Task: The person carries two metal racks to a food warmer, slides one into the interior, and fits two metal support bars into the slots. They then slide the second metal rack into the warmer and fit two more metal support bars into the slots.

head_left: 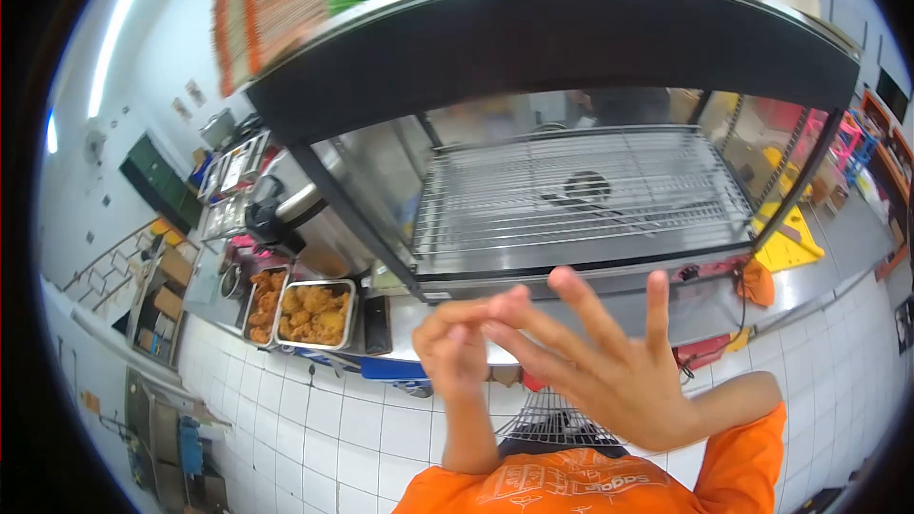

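My left hand (452, 347) is raised in front of the counter, its fingers curled in and pressed together. My right hand (628, 376) meets it from the right, with two fingers stretched up and apart and the others reaching to the left fingertips. Whether anything small lies between the touching fingertips is hidden. Behind both hands stands a black-framed glass warming cabinet (552, 33). On its wire rack (505, 171) lie metal tongs (600, 212) and a dark round object (587, 185).
Left of the cabinet, two metal trays hold fried chicken (314, 312), beside a dark flat object (378, 326). A large steel pot (328, 233) stands behind them. Orange cloth (757, 283) and a yellow board (790, 238) are at right. Stacked baskets (286, 0) sit on top.
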Available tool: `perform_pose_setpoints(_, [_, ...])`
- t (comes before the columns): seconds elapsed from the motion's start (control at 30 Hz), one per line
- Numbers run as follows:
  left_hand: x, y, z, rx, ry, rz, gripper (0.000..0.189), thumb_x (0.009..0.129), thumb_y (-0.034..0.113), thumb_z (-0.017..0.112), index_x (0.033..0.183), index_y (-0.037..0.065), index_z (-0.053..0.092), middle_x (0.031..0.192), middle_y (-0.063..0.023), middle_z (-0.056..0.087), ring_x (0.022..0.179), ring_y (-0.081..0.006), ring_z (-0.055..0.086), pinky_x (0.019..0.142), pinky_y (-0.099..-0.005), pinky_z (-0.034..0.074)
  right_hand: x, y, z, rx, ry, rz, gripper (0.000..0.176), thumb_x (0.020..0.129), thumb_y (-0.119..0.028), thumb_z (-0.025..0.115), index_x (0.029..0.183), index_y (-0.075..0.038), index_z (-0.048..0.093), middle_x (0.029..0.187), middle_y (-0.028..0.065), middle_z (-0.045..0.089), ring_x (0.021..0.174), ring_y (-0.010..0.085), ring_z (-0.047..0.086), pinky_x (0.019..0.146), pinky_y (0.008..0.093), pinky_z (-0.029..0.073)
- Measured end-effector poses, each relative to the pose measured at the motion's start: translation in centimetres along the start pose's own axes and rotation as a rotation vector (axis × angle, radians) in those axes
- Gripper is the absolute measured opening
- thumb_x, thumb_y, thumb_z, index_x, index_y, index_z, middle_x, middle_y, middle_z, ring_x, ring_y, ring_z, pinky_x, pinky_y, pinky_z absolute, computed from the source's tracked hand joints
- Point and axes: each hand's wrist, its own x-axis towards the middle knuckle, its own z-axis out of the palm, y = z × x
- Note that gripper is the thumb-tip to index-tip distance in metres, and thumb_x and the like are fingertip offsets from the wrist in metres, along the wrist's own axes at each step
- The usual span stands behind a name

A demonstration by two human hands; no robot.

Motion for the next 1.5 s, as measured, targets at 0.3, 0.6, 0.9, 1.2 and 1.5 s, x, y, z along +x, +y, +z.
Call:
perform_pose_setpoints(0.3, [-3.6,-15.0,-3.8,0.571,-0.174,-0.865,0.03,0.094,0.017,0.043,0.116,0.002,0.059,0.104,-0.0141,0.066,0.096,-0.0263,0.064,0.084,-0.0337,0.049,-12.1,9.0,9.5,2.316,-0.542,-0.085,0.035,0.096,-0.026,0.049,0.125,-0.006,0.049,0.098,0.0072,0.069,0.094,0.0219,0.065,0.094,0.0337,0.043])
perform_pose_setpoints(0.6, [-4.4,-28.1,-3.8,1.437,-0.616,-0.579,0.06,0.089,0.021,0.048,0.144,0.01,0.026,0.153,-0.0138,0.014,0.14,-0.0341,0.015,0.105,-0.0622,0.013,-17.6,11.5,25.1,0.364,-0.107,0.802,0.029,0.073,-0.005,0.06,0.1,-0.015,0.063,0.138,0.0194,0.039,0.124,0.0353,0.036,0.097,0.0472,0.026])
perform_pose_setpoints(0.9, [-2.3,-35.2,-2.5,1.54,-0.711,-0.461,0.065,0.091,0.029,0.046,0.147,0.014,0.018,0.155,-0.0102,0.005,0.142,-0.0338,0.004,0.104,-0.0673,0.001,-15.2,12.5,28.9,0.375,0.024,1.038,0.026,0.064,-0.007,0.051,0.083,-0.016,0.066,0.136,0.0141,0.042,0.12,0.0314,0.035,0.097,0.0475,0.018])
perform_pose_setpoints(1.2, [-4.1,-34.0,-1.3,1.468,-0.545,-0.535,0.049,0.09,0.019,0.047,0.137,0.01,0.037,0.145,-0.0128,0.029,0.138,-0.0359,0.019,0.105,-0.0651,0.009,-15.5,12.2,30.7,0.384,0.106,1.024,0.017,0.07,-0.005,0.058,0.08,-0.016,0.064,0.106,-0.002,0.062,0.108,0.0197,0.048,0.096,0.0465,0.019])
perform_pose_setpoints(1.5, [-5.0,-32.1,0.0,1.395,-0.585,-0.54,0.04,0.091,0.019,0.045,0.13,0.008,0.045,0.138,-0.0105,0.041,0.133,-0.0294,0.032,0.106,-0.0616,0.016,-13.9,11.6,32.2,0.539,0.358,1.219,0.03,0.073,-0.008,0.071,0.1,-0.01,0.06,0.087,-0.0004,0.067,0.089,0.0146,0.06,0.09,0.0358,0.029])
